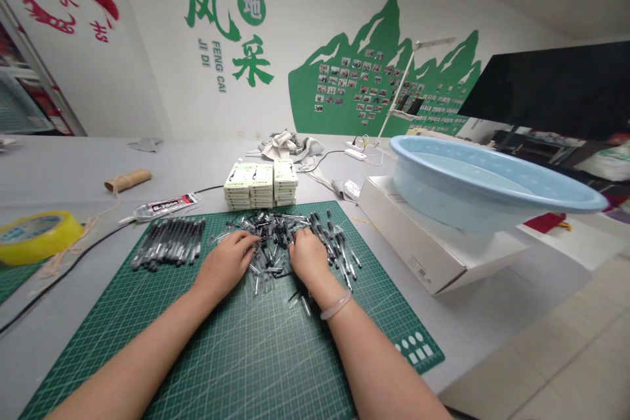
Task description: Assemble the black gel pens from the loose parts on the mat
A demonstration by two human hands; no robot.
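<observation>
A loose heap of clear and black pen parts [275, 236] lies on the green cutting mat [236, 354]. My left hand [229, 262] is at the heap's left side, thumb and fingertips drawn together; whatever they hold is too small to name. On the heap's right side, my right hand [310, 254] has its fingers curled down among the parts, and its grip is partly hidden. Several black-and-clear pens [339, 246] lie scattered to the right of that hand. Left of my left hand is a neat row of pens [170, 243].
Stacked small boxes [249, 184] stand behind the heap. A blue basin [443, 190] rests on a white carton [408, 243] at right. Yellow tape [39, 236], a plastic packet [167, 207] and a bamboo piece [128, 180] lie left. Cloths [290, 144] and a power strip [355, 153] are behind.
</observation>
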